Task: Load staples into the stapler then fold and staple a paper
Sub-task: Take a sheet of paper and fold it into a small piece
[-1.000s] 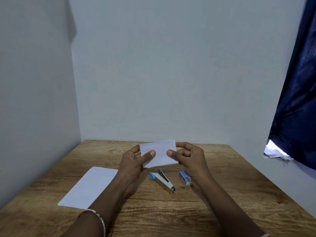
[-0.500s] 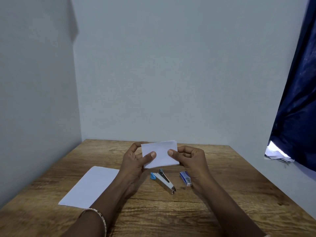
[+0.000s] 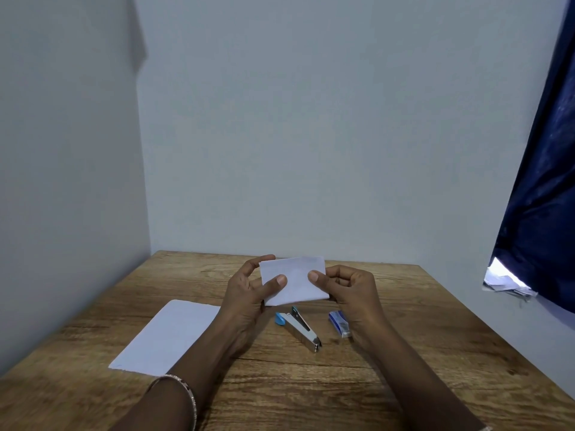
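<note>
— Pale walls are closing in a wooden table [image 3: 404, 353], and a folded paper [image 3: 294, 281] is being held up above it. What could be spoiled from here?

— The layers could be let slip while the paper is being lowered to the stapler [image 3: 300, 329], which is lying just below it; the fold would then likely be pinned crooked. Whether staples are being carried inside cannot be told, so an empty press is being risked too.

— And the fingers?

— On the left hand [image 3: 249, 293] the thumb is being pressed to the paper's face, with the other fingers spread behind its edge. On the right hand [image 3: 348, 290] the paper is being pinched by the thumb, fingers curled close. The staple box [image 3: 340, 323] and a spare sheet [image 3: 168, 335] are being left untouched.
</note>
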A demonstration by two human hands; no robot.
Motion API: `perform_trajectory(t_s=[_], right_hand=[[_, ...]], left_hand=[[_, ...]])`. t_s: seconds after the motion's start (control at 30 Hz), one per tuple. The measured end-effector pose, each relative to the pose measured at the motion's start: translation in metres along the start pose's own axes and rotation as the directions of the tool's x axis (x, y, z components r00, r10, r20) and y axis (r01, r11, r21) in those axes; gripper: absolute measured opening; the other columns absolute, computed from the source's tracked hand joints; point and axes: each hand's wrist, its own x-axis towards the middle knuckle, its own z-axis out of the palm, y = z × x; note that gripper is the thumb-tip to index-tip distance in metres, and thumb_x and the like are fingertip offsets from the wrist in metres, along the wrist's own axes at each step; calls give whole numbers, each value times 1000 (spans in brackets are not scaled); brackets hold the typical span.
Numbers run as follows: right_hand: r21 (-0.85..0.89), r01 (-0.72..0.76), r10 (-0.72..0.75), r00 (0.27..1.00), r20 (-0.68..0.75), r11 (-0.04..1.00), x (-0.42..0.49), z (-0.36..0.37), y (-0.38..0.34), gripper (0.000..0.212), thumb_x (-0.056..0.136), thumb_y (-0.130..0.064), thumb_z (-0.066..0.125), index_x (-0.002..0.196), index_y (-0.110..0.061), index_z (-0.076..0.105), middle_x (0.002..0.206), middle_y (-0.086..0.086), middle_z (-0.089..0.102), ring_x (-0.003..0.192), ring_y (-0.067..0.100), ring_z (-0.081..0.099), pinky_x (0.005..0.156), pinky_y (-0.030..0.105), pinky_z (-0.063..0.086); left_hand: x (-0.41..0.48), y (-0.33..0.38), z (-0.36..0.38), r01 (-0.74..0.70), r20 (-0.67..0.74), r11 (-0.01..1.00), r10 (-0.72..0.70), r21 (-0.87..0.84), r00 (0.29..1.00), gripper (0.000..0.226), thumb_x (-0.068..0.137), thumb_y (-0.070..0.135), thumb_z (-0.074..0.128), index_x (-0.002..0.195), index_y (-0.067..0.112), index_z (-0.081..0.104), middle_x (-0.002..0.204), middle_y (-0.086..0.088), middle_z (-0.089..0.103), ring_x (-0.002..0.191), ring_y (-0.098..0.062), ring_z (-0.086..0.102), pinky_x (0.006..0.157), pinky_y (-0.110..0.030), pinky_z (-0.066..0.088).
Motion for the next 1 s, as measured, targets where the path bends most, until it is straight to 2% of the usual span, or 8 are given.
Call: perform_trajectory(t_s=[0.23, 0.33, 0.43, 0.53, 0.67, 0.8, 0.9, 1.0], right_hand=[[5, 9, -9, 1000, -8, 1000, -1, 0, 0, 31, 70, -30, 89, 90, -7, 81, 90, 17, 81, 91, 40, 76, 87, 60, 60], [14, 23, -23, 1000, -18, 1000, -1, -2, 0, 30, 70, -30, 89, 88, -8, 81, 88, 17, 81, 90, 41, 77, 83, 53, 63], [25, 21, -20, 999, -34, 999, -1, -4, -1, 28, 71, -29, 90, 88, -8, 81, 89, 17, 81, 87, 40, 78, 83, 57, 62], [13, 23, -22, 999, -40, 1000, -1, -5, -1, 29, 71, -29, 92, 88, -8, 81, 89, 19, 80, 89, 41, 77, 86, 62, 60], [-9, 34, -35, 999, -35, 999, -3, -1, -2, 28, 69, -33, 92, 85, -12, 82, 86, 14, 81, 86, 35, 78, 85, 55, 62], [-1, 34, -34, 999, -20, 999, -3, -1, -2, 26, 73, -29, 91, 87, -10, 82, 88, 16, 81, 87, 38, 78, 86, 60, 60], [8, 26, -26, 999, -20, 1000, -3, 0, -2, 27, 73, -31, 91, 87, -10, 81, 88, 16, 81, 88, 38, 77, 83, 53, 63], [80, -54, 48, 996, 75, 995, -6, 1, -5, 36, 69, -39, 91, 84, -9, 80, 81, 14, 79, 72, 28, 74, 66, 36, 61]], left_hand=[[0, 0, -1, 20, 23, 1000, -21, 20, 1000, 58, 67, 9, 90, 121, 9, 68, 115, -21, 76, 103, -41, 75, 74, -48, 65], [-3, 1, 0, 56, 81, 998, -59, 33, 995, 50, 75, 10, 86, 122, 4, 70, 116, -20, 76, 106, -38, 74, 82, -46, 64], [-8, -1, 4, 69, 131, 982, -93, 175, 987, 31, 81, 9, 83, 108, -2, 74, 101, -20, 79, 83, -26, 78, 70, -29, 62], [-10, -2, 4, 66, 132, 960, -105, 272, 986, 26, 82, 9, 83, 103, -6, 74, 82, -20, 76, 63, -16, 72, 62, -22, 58], [-8, -2, 0, 54, 103, 958, -86, 280, 991, 23, 80, 9, 83, 100, -1, 78, 78, -20, 76, 64, -19, 73, 60, -23, 59], [-7, -3, 0, 55, 95, 954, -87, 295, 992, 26, 76, 14, 86, 98, 2, 78, 74, -19, 76, 62, -18, 74, 58, -22, 59], [-6, -3, 0, 49, 82, 953, -76, 299, 994, 31, 75, 13, 86, 101, -1, 75, 72, -18, 76, 58, -17, 72, 58, -22, 58], [-6, -3, 0, 30, 26, 957, -39, 287, 999, 30, 79, 9, 84, 103, -6, 73, 72, -20, 76, 59, -19, 73, 60, -24, 59]])
